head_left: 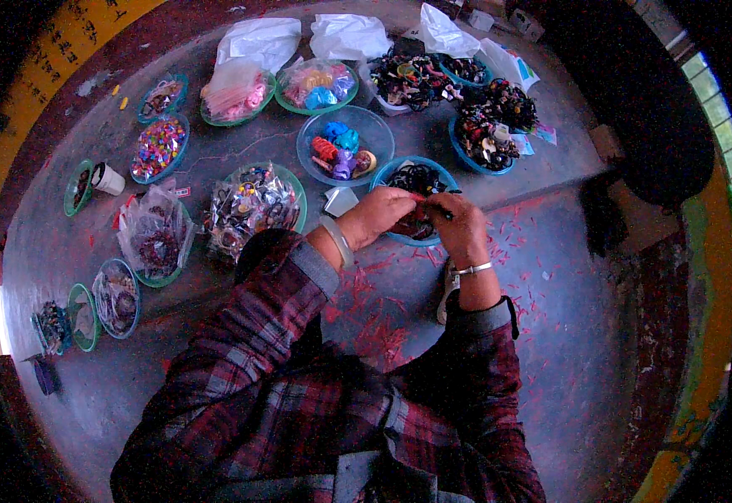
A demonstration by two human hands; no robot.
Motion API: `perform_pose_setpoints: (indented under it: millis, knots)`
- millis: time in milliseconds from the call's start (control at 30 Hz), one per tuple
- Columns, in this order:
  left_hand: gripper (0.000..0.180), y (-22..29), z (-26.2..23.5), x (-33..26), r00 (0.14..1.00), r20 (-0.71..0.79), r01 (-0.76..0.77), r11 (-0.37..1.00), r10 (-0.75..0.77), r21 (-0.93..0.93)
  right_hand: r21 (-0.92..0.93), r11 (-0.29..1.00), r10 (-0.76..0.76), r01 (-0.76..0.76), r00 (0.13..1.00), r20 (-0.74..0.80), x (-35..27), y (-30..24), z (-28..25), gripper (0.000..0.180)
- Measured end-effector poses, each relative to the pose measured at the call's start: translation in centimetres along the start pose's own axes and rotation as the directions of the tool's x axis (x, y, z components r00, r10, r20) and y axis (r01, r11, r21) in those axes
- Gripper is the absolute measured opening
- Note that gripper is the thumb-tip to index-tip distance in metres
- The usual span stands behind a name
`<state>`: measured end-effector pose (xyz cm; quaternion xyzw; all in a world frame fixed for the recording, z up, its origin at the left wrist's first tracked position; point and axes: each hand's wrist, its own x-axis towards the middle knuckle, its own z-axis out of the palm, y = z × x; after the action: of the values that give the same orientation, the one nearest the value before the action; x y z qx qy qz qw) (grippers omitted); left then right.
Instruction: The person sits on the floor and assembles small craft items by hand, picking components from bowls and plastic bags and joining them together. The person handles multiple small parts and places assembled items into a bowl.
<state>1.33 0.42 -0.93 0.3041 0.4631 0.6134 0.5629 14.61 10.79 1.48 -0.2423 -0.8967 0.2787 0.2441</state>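
Observation:
My left hand (pixel 374 214), with a pale bangle on the wrist, and my right hand (pixel 460 225), wearing a silver bracelet, come together over a blue basin (pixel 448 173). Both hands have their fingers pinched together. A thin reddish bit shows between the fingertips, and something dark lies against my right fingers; both are too small to name. Black cord-like loops (pixel 415 176) fill the basin beneath, partly hidden by the hands. Just left of the basin lies a small whitish packet (pixel 341 200).
Beyond stands a clear bowl (pixel 307 138) of coloured coils. To the left are a basin of packaged pieces (pixel 253 201) and a bowl of bright beads (pixel 159 149). Bundles of dark hair ties (pixel 492 126) sit far right. Red scraps (pixel 383 331) litter the floor.

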Motion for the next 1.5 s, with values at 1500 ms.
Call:
perform_pose_setpoints:
  millis: [1500]
  knots:
    - [0.028, -2.1, -0.1, 0.8, 0.995, 0.011, 0.099, 0.995, -0.099, 0.011, 0.050, 0.999, -0.021, 0.011, 0.977, 0.214, 0.1, -2.5, -1.8, 0.032]
